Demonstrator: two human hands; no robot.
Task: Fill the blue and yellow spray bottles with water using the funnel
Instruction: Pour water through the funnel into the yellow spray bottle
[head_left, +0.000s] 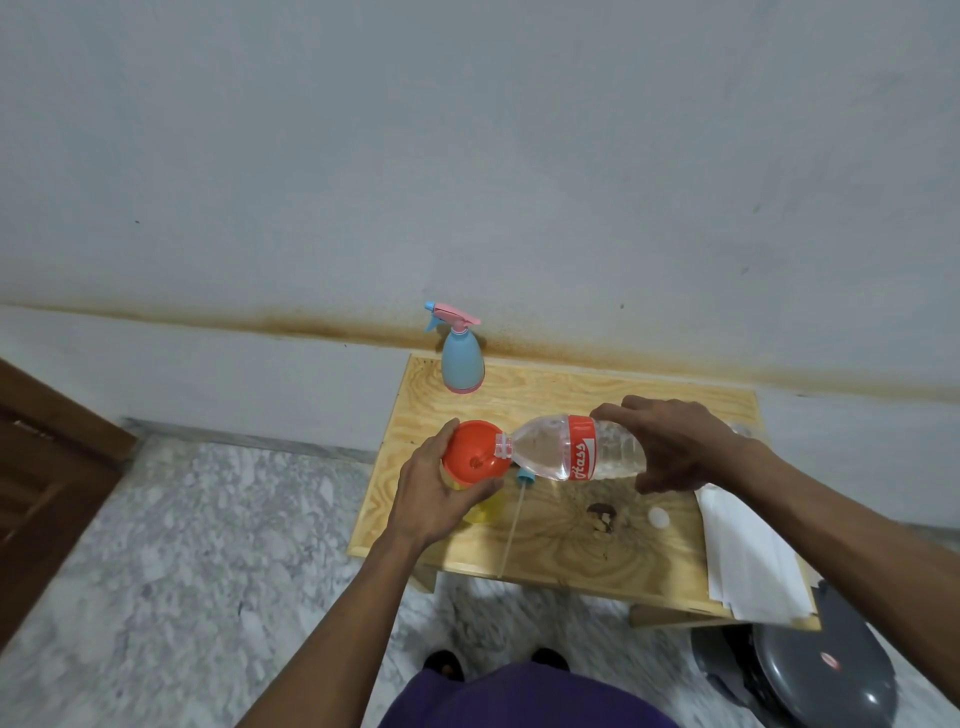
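An orange funnel (475, 451) sits in the mouth of the yellow spray bottle (485, 506) at the left of the small wooden table (561, 551). My left hand (436, 493) is wrapped around the funnel and the bottle's top. My right hand (670, 447) holds a clear water bottle (566, 448) with a red label, tipped on its side, its open neck over the funnel. The blue spray bottle (462, 361), with its pink sprayer head on, stands upright at the table's far left corner. A blue sprayer head (523, 475) with its long dip tube lies on the table beside the yellow bottle.
A white cap (658, 517) lies on the table right of a dark knot in the wood. White papers (748, 561) hang over the table's right front corner. A grey round lid (826, 670) rests on the marble floor at lower right. The wall runs behind the table.
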